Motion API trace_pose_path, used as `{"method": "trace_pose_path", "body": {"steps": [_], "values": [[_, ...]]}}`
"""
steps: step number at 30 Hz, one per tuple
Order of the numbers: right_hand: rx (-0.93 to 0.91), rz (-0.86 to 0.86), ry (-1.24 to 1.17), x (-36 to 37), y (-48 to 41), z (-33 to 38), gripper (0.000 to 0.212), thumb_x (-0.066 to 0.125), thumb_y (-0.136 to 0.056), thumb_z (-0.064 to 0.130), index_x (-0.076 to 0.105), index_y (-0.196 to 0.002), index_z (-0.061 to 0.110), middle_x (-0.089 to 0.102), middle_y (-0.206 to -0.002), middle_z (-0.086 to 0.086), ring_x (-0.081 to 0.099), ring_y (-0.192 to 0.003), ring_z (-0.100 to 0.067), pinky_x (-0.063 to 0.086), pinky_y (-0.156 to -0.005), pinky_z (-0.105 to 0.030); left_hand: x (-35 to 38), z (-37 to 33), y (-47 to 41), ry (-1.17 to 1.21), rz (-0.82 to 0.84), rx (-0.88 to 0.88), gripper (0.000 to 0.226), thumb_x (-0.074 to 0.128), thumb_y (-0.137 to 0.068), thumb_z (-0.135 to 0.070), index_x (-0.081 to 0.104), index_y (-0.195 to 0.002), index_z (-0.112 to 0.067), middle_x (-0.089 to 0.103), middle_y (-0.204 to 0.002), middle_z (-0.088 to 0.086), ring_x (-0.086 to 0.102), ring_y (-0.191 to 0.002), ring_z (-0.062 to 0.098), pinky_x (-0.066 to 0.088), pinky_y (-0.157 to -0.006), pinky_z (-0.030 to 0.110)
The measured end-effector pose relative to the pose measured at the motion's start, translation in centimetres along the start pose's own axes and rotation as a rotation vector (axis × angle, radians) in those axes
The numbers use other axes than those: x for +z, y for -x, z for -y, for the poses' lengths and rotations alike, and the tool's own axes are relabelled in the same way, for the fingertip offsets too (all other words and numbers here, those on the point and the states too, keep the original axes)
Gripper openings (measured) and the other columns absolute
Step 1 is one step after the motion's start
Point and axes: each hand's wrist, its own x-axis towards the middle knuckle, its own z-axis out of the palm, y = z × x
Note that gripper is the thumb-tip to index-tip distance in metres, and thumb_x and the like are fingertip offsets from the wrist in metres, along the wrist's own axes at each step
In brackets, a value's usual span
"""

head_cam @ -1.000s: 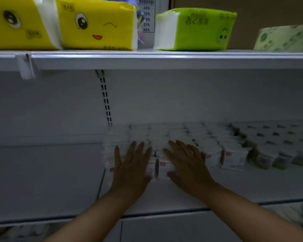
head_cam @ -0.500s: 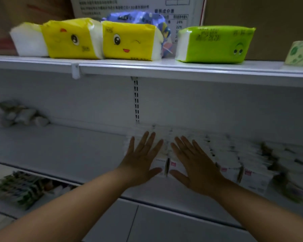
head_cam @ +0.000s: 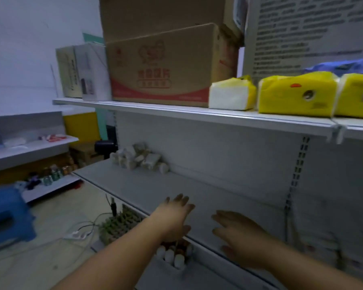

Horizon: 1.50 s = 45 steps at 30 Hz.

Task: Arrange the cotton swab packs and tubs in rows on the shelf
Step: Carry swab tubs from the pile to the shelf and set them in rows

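A loose heap of white cotton swab packs (head_cam: 138,156) lies at the far left end of the grey middle shelf (head_cam: 155,189). My left hand (head_cam: 174,216) hovers flat over the shelf's front part with fingers straight, holding nothing. My right hand (head_cam: 239,233) is beside it to the right, also flat and empty, above the shelf's front edge. The arranged rows of packs (head_cam: 323,245) show only as a blurred pale mass at the lower right.
The upper shelf (head_cam: 197,114) carries cardboard boxes (head_cam: 166,65) and yellow tissue packs (head_cam: 296,95). Below the middle shelf stand small white bottles (head_cam: 172,256) and green items (head_cam: 117,225). A blue stool (head_cam: 6,216) and cables (head_cam: 82,231) are on the floor at left.
The view has swung left, off the arranged rows toward the shelf's left end. Both hands have lifted off the packs and now hover over bare shelf.
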Motion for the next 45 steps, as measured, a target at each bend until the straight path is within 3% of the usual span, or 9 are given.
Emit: {"method": "trace_pose_path", "body": {"steps": [4, 12, 20, 25, 30, 34, 38, 42, 45], "values": [[0.018, 0.043, -0.052, 1.8, -6.0, 2.7, 0.052, 0.046, -0.090, 0.040, 0.040, -0.138, 0.021, 0.012, -0.159, -0.003, 0.008, -0.146, -0.019, 0.014, -0.116, -0.029, 2.5, 7.9, 3.4, 0.048, -0.003, -0.055, 0.064, 0.045, -0.094, -0.041, 0.019, -0.149, -0.022, 0.009, -0.159, 0.005, 0.004, -0.146, 0.022, 0.013, -0.116, 0.044], [0.167, 0.093, -0.226, 3.2, -15.8, 3.6, 0.054, 0.041, -0.096, 0.037, 0.026, -0.146, 0.023, 0.005, -0.159, 0.002, 0.009, -0.144, -0.013, 0.018, -0.113, -0.025, 7.1, 18.6, 5.1, 0.238, 0.030, -0.223, 0.060, 0.047, -0.090, -0.044, 0.028, -0.145, -0.031, 0.012, -0.157, -0.011, 0.005, -0.145, 0.013, 0.012, -0.118, 0.041], [0.446, -0.121, -0.399, 6.0, -26.0, -0.1, 0.055, 0.047, -0.095, 0.037, 0.027, -0.144, 0.023, 0.022, -0.153, 0.003, 0.027, -0.138, -0.013, 0.026, -0.107, -0.021, 7.8, 25.4, -0.3, 0.367, -0.066, -0.279, 0.052, 0.049, -0.089, -0.034, 0.041, -0.139, -0.027, 0.027, -0.153, -0.002, 0.021, -0.141, 0.014, 0.022, -0.114, 0.028], [0.591, -0.208, -0.633, 6.6, -34.6, -1.7, 0.082, 0.064, -0.086, 0.037, 0.015, -0.149, 0.017, 0.023, -0.154, -0.004, 0.028, -0.139, -0.019, 0.029, -0.106, -0.025, 6.2, 30.7, -5.0, 0.387, -0.191, -0.353, 0.051, 0.051, -0.092, -0.036, 0.040, -0.141, -0.025, 0.032, -0.150, -0.004, 0.029, -0.137, 0.013, 0.026, -0.109, 0.022], [0.795, -0.317, -0.972, 7.3, -41.2, -2.7, 0.088, 0.075, -0.077, 0.032, 0.023, -0.147, 0.016, 0.033, -0.150, -0.007, 0.037, -0.134, -0.026, 0.036, -0.106, -0.038, 5.8, 35.2, -8.0, 0.177, -0.303, -0.405, 0.050, 0.048, -0.092, -0.041, 0.041, -0.139, -0.027, 0.040, -0.144, -0.007, 0.034, -0.134, 0.014, 0.030, -0.106, 0.026], [1.028, -0.305, -0.731, 8.2, -43.7, -2.0, 0.081, 0.066, -0.073, 0.062, 0.035, -0.141, 0.029, 0.045, -0.140, 0.000, 0.046, -0.125, -0.024, 0.039, -0.101, -0.043, 5.5, 37.1, -11.6, 0.144, -0.438, -0.392, 0.068, 0.057, -0.086, -0.047, 0.031, -0.144, -0.022, 0.035, -0.148, -0.001, 0.030, -0.137, 0.019, 0.029, -0.110, 0.034], [1.114, -0.440, -0.588, 8.9, -44.4, -1.3, 0.066, 0.058, -0.074, 0.069, 0.048, -0.128, 0.033, 0.056, -0.128, 0.002, 0.053, -0.116, -0.023, 0.042, -0.096, -0.042, 3.6, 38.9, -16.7, 0.327, -0.609, -0.394, 0.084, 0.064, -0.077, -0.055, 0.029, -0.144, -0.018, 0.042, -0.142, 0.004, 0.037, -0.131, 0.024, 0.037, -0.105, 0.041], [1.149, -0.534, -0.645, 8.4, -44.4, -0.8, 0.054, 0.066, -0.072, 0.062, 0.058, -0.115, 0.029, 0.064, -0.117, 0.003, 0.059, -0.110, -0.024, 0.044, -0.093, -0.038, 2.3, 40.3, -21.1, 0.312, -0.503, -0.472, 0.084, 0.050, -0.078, -0.070, 0.035, -0.141, -0.016, 0.046, -0.134, 0.008, 0.040, -0.123, 0.028, 0.034, -0.100, 0.042], [1.137, -0.611, -0.948, 7.1, -43.4, -0.4, 0.045, 0.073, -0.074, 0.052, 0.063, -0.109, 0.026, 0.068, -0.105, 0.004, 0.063, -0.098, -0.018, 0.050, -0.080, -0.025, 1.7, 41.3, -22.1, 0.246, -0.470, -0.407, 0.074, 0.050, -0.076, -0.071, 0.054, -0.127, -0.017, 0.055, -0.125, 0.007, 0.046, -0.115, 0.028, 0.036, -0.095, 0.040]]}}
